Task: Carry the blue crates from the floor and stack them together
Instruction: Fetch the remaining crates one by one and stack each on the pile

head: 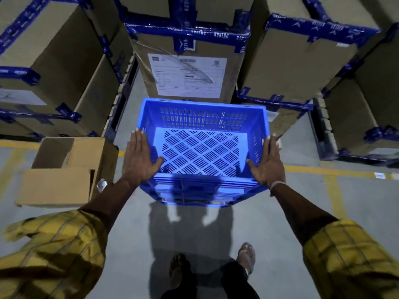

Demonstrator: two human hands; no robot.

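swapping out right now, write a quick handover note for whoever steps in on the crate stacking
Left hand: open, flat against the left rim of the top blue crate, thumb inside.
Right hand: open, flat against the right rim, thumb inside.
Crates: the top crate sits on a stack of blue crates on the grey floor, in front of a taped carton. An open cardboard box is to the left.
Done: this crate looks placed on the stack.
Left: check it sits square, then let go. No other loose crates are in view.
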